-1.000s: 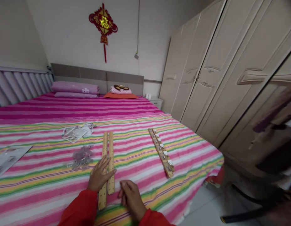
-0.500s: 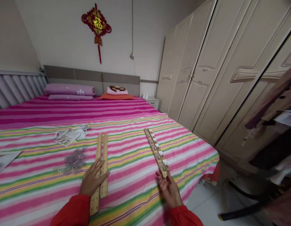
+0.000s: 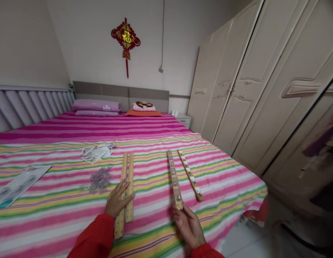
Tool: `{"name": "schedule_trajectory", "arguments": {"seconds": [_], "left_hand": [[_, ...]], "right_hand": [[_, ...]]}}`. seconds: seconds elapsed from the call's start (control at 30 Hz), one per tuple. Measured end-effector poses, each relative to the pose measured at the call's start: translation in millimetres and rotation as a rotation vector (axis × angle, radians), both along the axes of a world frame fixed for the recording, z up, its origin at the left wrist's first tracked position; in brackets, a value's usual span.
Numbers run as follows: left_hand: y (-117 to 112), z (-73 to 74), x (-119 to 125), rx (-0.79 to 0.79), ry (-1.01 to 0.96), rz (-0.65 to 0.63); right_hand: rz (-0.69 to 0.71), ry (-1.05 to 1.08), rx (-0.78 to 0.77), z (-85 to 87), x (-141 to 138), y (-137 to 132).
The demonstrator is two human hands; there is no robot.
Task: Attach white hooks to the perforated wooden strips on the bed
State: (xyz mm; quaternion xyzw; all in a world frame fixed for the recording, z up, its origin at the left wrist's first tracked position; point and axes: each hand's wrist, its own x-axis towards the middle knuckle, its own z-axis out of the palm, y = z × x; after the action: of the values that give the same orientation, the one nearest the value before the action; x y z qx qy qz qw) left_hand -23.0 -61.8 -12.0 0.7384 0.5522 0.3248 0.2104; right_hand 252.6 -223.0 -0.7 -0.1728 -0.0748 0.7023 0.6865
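Two plain wooden slats [image 3: 126, 182] with rows of holes lie side by side on the striped bedspread [image 3: 61, 200]. My left hand [image 3: 117, 201] rests flat on them, fingers spread. My right hand [image 3: 188, 224] pinches the near end of a third slat [image 3: 174, 181] fitted with metal hardware, angled away from me. A fourth slat [image 3: 190, 174] with white fittings lies just right of it, apart from my hand.
A pile of small clear plastic parts [image 3: 99, 179] lies left of the plain slats. Opened plastic bags [image 3: 95, 152] sit farther back, a printed sheet [image 3: 17, 185] at the far left. Pillows [image 3: 96, 106] at the headboard. A cream wardrobe [image 3: 263, 89] lines the right wall.
My right hand moved right from beside the plain slats to the pair with fittings, took one slat's near end and swung it left, apart from the other. My left hand stayed put.
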Motion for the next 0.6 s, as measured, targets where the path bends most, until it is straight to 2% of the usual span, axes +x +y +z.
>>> {"name": "schedule_trajectory", "arguments": {"seconds": [0.17, 0.23, 0.37, 0.43, 0.5, 0.6], "left_hand": [[-22.2, 18.1, 9.8, -0.055, -0.274, 0.101], [-39.1, 25.6, 19.8, -0.083, -0.385, 0.045], [-61.6, 37.5, 44.2, -0.303, -0.736, -0.018], [-60.2, 43.4, 50.7, -0.375, -0.867, 0.015], [-52.4, 49.2, 50.1, -0.328, -0.917, 0.086], [-37.3, 54.4, 39.8, -0.213, -0.881, 0.159]], "right_hand": [[0.089, -0.113, 0.052, 15.8, -40.9, 18.1], [0.118, -0.155, 0.076, 23.1, -59.1, 28.5], [0.178, -0.204, 0.110, 34.2, -98.9, 52.7], [0.202, -0.233, 0.126, 36.8, -118.9, 63.5], [0.224, -0.275, 0.140, 37.7, -136.3, 71.7], [0.244, -0.332, 0.152, 37.9, -153.3, 79.2]]}}
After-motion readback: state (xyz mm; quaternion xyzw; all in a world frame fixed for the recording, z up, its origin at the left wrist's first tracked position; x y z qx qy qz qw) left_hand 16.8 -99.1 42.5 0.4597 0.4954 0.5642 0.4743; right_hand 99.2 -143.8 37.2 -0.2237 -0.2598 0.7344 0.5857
